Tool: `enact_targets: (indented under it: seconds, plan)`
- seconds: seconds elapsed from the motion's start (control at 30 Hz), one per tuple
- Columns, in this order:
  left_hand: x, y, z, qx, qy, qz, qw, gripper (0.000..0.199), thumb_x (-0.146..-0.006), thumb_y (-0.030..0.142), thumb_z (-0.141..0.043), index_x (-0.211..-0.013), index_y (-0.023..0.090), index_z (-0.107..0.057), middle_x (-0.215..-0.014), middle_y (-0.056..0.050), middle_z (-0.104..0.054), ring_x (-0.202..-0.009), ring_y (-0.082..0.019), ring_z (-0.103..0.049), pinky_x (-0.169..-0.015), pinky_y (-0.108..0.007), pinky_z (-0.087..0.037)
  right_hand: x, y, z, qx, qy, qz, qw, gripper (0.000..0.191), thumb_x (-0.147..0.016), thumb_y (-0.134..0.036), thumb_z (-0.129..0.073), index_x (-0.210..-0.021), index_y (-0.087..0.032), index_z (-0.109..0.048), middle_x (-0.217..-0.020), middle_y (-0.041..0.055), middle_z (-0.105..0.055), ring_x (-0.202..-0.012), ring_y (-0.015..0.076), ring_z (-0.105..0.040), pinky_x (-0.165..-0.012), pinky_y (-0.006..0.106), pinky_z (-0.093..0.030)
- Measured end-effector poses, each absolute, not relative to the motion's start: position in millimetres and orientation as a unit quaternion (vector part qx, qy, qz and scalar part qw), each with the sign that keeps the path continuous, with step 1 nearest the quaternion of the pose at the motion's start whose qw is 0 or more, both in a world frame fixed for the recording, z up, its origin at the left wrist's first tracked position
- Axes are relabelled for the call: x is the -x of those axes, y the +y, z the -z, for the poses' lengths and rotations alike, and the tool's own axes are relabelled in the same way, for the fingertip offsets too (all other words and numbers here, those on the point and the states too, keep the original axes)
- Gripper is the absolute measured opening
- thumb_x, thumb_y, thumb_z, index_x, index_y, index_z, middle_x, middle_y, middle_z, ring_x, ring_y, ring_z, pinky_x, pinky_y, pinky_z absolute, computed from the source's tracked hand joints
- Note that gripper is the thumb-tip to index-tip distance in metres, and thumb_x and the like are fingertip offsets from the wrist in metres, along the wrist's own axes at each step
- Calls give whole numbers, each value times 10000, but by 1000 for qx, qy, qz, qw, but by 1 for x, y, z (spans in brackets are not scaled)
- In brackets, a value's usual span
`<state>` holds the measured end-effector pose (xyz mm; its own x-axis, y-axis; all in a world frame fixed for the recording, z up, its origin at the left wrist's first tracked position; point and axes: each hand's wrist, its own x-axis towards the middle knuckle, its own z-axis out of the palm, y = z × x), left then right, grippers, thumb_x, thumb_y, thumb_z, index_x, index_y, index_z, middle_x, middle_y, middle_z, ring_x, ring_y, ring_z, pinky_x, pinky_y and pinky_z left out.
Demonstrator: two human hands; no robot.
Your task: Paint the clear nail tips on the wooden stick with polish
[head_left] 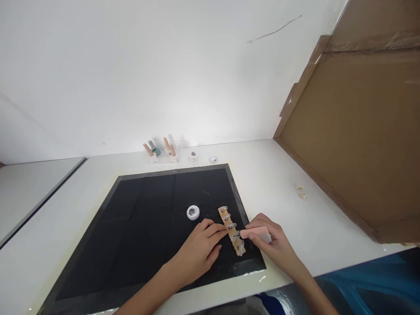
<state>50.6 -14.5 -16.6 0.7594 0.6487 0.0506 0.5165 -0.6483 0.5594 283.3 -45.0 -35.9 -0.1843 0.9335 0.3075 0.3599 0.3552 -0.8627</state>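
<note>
A wooden strip [238, 244] lies on the black mat, with several clear, glossy nail tips [231, 225] standing across it in a row. My left hand [206, 245] rests flat beside it, fingers stretched out and the fingertips touching the strip's left edge. In my right hand [274, 239] is a nail polish brush [255, 232] with a pink handle, held between thumb and fingers. Its tip points left at one of the lower nail tips; whether it touches is too small to tell. Above my left hand sits a small round white pot [193, 212] with grey contents.
At the back stand several nail polish bottles [171, 154] in a clear holder. A small open bottle [193, 156] and a white lid [213, 159] are beside them. Two small round pieces [300, 188] lie at right, near a cardboard panel [348, 144]. The black mat [141, 227] has taped edges.
</note>
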Motion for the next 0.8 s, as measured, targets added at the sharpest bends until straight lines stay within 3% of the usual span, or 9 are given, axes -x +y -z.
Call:
enact_targets:
  seconds: [0.43, 0.8]
  plan:
    - [-50, -16, 18, -899, 323, -128, 268, 448, -864, 96, -435, -1282, 248, -491, -1243, -32, -575, -1100, -226, -430, -981, -423, -414, -286, -48, 32, 461, -708, -319, 430, 107, -879, -175, -535, -900, -255, -602, -802, 28, -588, -761, 189, -542, -656, 317, -430]
    - [-51, -15, 18, -898, 325, -132, 266, 445, -863, 90, -443, -1279, 239, -494, -1249, -30, -578, -1102, -220, -430, -988, -418, -416, -286, -51, 25, 404, -752, -289, 434, 287, -831, -57, -510, -990, -276, -605, -806, 29, -576, -754, 183, -533, -631, 297, -436]
